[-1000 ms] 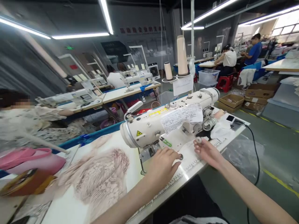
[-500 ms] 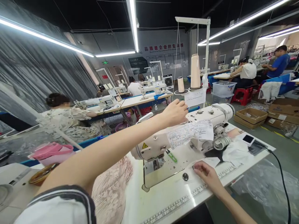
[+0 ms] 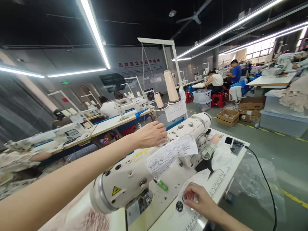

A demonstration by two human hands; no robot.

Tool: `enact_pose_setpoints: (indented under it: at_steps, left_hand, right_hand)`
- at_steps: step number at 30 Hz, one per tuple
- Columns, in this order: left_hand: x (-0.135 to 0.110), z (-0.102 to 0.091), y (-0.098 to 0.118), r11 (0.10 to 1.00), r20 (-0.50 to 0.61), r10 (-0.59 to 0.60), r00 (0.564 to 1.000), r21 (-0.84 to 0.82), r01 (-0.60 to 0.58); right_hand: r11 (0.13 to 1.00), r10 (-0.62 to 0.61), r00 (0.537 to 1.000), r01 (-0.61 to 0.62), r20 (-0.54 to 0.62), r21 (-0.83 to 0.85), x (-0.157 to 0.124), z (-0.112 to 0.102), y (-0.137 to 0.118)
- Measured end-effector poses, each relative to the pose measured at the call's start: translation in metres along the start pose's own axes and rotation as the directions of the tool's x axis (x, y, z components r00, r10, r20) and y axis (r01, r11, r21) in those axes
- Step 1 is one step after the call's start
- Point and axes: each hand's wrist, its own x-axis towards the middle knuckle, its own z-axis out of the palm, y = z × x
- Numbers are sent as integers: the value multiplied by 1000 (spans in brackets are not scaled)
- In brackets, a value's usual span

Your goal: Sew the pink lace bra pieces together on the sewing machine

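A white sewing machine (image 3: pixel 127 175) stretches across the table. On its top, behind a sheet of handwritten paper (image 3: pixel 166 157), rests my left hand (image 3: pixel 154 133), fingers bent and together; whatever lies under the fingertips is hidden. Low over the tabletop, my right hand (image 3: pixel 199 200) has its thumb and fingers curled in a pinch, with a small dark bit showing at the tips that I cannot name. Right beside those fingertips lies a dark round disc with holes (image 3: pixel 179 206), like a bobbin. Green-handled thread snips (image 3: pixel 162 185) lie beneath the machine arm.
Two cream thread cones (image 3: pixel 171 86) stand on a stand behind the machine. White cloth (image 3: pixel 222 155), a small device with a dark screen (image 3: pixel 229 141) and a black cable (image 3: pixel 267 179) are at the table's right end. Cardboard boxes (image 3: pixel 227 117) and co-workers are farther off.
The view has turned right and come closer to the machine. My right hand has moved nearer the round disc and its fingers have curled in. My left hand remains at the machine's top.
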Motion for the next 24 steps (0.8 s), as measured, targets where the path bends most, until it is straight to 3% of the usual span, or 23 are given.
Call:
enact_pose_setpoints:
  at_steps: [9, 11, 13, 18, 20, 21, 23, 24]
  left_hand:
    - [5, 17, -14, 989, 25, 96, 995, 113, -99]
    - [8, 11, -11, 982, 34, 99, 995, 159, -103]
    - [8, -12, -9, 963, 37, 80, 996, 257, -86]
    - [0, -109, -15, 915, -82, -205, 975, 337, 220]
    - [-5, -126, 1, 879, -42, -243, 969, 413, 238]
    - [-8, -124, 16, 889, 1, -273, 962, 382, 252]
    - [-13, -103, 58, 929, 19, -321, 947, 201, 311]
    - [-16, -87, 81, 959, 45, -283, 958, 47, 281]
  right_hand:
    - [999, -26, 999, 25, -44, -24, 2, -2, 4]
    - [999, -26, 999, 25, -38, -28, 1, -1, 5]
    - [999, -22, 1000, 21, -22, -29, -1, -1, 5]
    - [999, 19, 1000, -19, 11, -31, -3, -4, 9]
    - [998, 51, 995, -53, -82, -23, -4, -6, 10]
    - [997, 66, 985, -70, -162, -19, -6, -9, 9]
    - [996, 75, 936, -86, -343, -18, -12, -18, 4]
    - [996, 63, 898, -81, -436, -24, -15, -26, -3]
